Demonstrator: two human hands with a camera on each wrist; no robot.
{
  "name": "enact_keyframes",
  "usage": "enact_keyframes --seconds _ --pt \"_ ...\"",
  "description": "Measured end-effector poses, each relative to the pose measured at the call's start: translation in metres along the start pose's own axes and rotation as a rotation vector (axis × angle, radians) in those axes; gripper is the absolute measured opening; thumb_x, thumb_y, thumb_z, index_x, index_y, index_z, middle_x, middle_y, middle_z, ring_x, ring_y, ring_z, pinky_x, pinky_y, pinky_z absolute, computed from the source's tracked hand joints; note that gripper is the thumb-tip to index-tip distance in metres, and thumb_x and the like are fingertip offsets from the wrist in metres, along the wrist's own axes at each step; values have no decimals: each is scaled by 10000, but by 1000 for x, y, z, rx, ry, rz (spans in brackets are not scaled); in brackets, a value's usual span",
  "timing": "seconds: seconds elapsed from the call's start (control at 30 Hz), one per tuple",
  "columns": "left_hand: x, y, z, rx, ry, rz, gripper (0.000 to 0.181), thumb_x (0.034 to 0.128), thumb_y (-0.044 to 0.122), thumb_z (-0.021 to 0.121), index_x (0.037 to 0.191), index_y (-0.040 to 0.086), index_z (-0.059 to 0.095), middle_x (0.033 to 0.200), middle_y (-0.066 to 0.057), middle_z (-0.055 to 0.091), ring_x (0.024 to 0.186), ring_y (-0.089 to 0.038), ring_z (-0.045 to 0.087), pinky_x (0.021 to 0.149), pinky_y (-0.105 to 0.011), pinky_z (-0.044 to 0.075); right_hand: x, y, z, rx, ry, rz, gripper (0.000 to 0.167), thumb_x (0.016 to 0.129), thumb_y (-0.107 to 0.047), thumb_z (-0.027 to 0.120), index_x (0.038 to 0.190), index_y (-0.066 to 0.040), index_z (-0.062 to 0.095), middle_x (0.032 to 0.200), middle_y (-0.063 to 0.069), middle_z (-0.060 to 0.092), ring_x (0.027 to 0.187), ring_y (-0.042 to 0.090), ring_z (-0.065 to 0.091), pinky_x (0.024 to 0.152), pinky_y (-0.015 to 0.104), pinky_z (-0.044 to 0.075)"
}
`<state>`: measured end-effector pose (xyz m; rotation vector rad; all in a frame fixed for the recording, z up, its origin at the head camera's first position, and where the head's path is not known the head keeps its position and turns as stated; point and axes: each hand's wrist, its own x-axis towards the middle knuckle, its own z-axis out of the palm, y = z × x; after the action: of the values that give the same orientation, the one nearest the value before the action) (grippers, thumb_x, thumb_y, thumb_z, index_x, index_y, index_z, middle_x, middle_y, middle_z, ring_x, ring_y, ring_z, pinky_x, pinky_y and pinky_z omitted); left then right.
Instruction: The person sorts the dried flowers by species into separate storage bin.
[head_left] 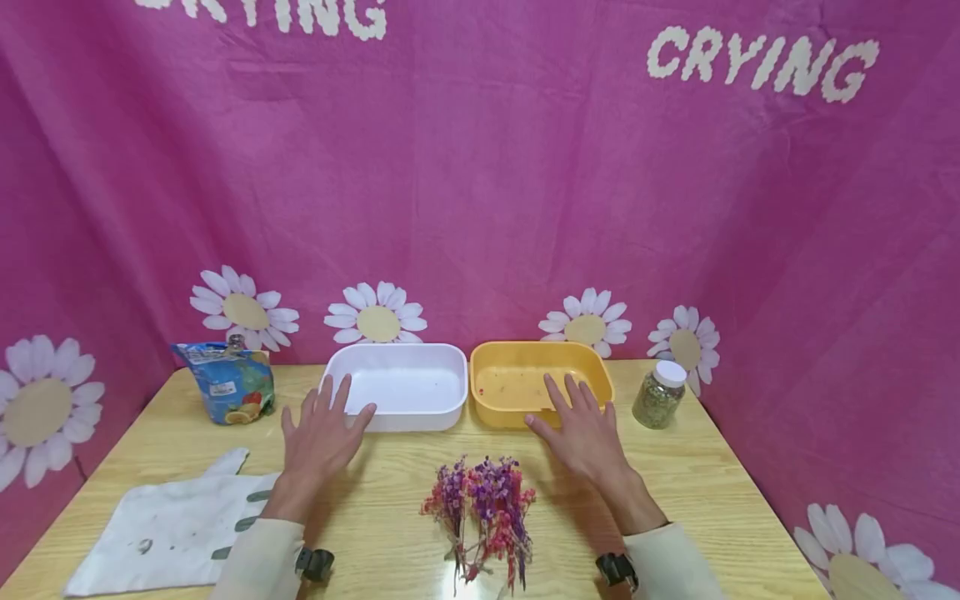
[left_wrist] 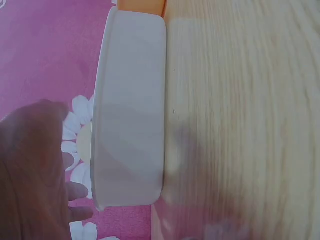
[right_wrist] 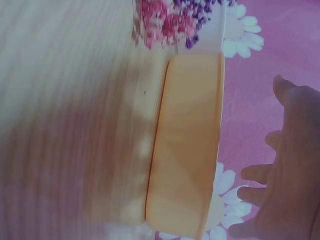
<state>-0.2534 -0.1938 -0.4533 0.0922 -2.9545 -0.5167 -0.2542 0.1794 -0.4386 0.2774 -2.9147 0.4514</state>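
Observation:
My left hand is spread over the table, its fingers reaching toward the near left corner of a white basin. On the other side, my right hand has its fingers spread at the near edge of a yellow basin. Neither hand holds anything. In the wrist views both hands appear apart from the basins' side walls; the head view does not settle whether they touch. Between the forearms lies a bunch of dried purple and pink flowers, stems toward me.
A blue printed pouch with a cap stands at the back left. Near the front left lies a white cloth with dark green marks. A white-lidded glass jar stands at the right, before a pink curtain.

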Motion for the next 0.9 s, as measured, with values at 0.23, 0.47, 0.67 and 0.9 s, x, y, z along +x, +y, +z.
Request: enact_keyframes --seconds 0.23,0.47,0.67,0.9 --pt "-2 -2 1 -24 -14 -41 769 972 612 305 1563 149 140 1612 -223 99 1445 -462 146 1084 -756 24 -15 -9 2 44 9 -31 753 929 -652 425 1543 -251 256 1581 150 292 1462 387 241 1103 728 131" --pt "-4 -6 7 -61 -37 -48 771 973 622 290 1563 148 141 1617 -218 75 1444 -458 154 1092 -743 33 -33 -14 8 109 26 -72 708 935 -554 515 1527 -226 307 1545 166 354 1435 390 300 1108 687 210" --pt "-6 -9 8 -92 -43 -82 773 980 609 291 1562 128 127 1621 -206 64 1448 -447 161 1092 -741 63 -50 -19 17 138 28 -101 685 933 -476 571 1517 -205 334 1503 157 420 1407 368 355 1135 584 269" --pt "-1 -15 6 -141 -59 -148 816 981 552 381 1558 66 67 1623 -200 62 1442 -451 177 1093 -728 103 -69 -26 19 214 -72 -54 669 943 -478 555 1527 -317 271 1526 85 404 1415 313 360 1154 541 269"
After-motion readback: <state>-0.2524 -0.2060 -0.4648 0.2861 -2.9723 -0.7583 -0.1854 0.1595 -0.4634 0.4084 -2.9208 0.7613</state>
